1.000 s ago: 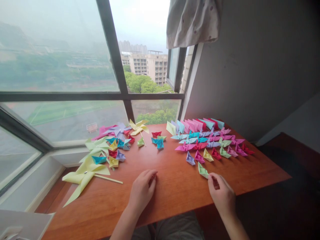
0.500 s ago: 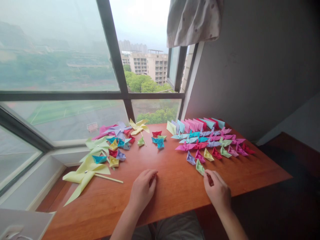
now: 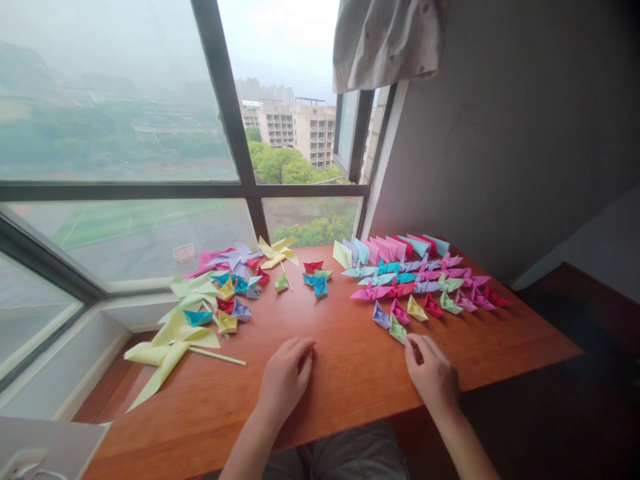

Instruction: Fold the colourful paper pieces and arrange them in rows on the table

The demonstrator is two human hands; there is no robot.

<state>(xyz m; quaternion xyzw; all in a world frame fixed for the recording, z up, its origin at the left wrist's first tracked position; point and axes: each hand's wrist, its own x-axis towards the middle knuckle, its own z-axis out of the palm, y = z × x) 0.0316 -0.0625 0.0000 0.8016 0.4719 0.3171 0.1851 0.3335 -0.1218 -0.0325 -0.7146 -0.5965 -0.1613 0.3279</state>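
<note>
A light green paper boat (image 3: pixel 397 329) lies at the front of the right group, its near end at the fingertips of my right hand (image 3: pixel 434 373). My right thumb and fingers are closed in a pinch on that end. Just behind it are a lilac paper boat (image 3: pixel 381 315) and a magenta paper boat (image 3: pixel 399 312). My left hand (image 3: pixel 287 375) rests on the table with its fingers curled in, and no object shows in it. The inside of its grip is partly hidden.
Folded paper cranes (image 3: pixel 427 276) and more boats stand in rows at the right of the wooden table (image 3: pixel 350 393). Paper pinwheels (image 3: pixel 173 343) and several loose boats (image 3: pixel 227 323) lie at the left. Windows (image 3: pixel 120 240) border the back and left.
My right hand has shifted slightly forward and left, and the light green boat has moved with it, closer to the row behind. My left hand has stayed in place.
</note>
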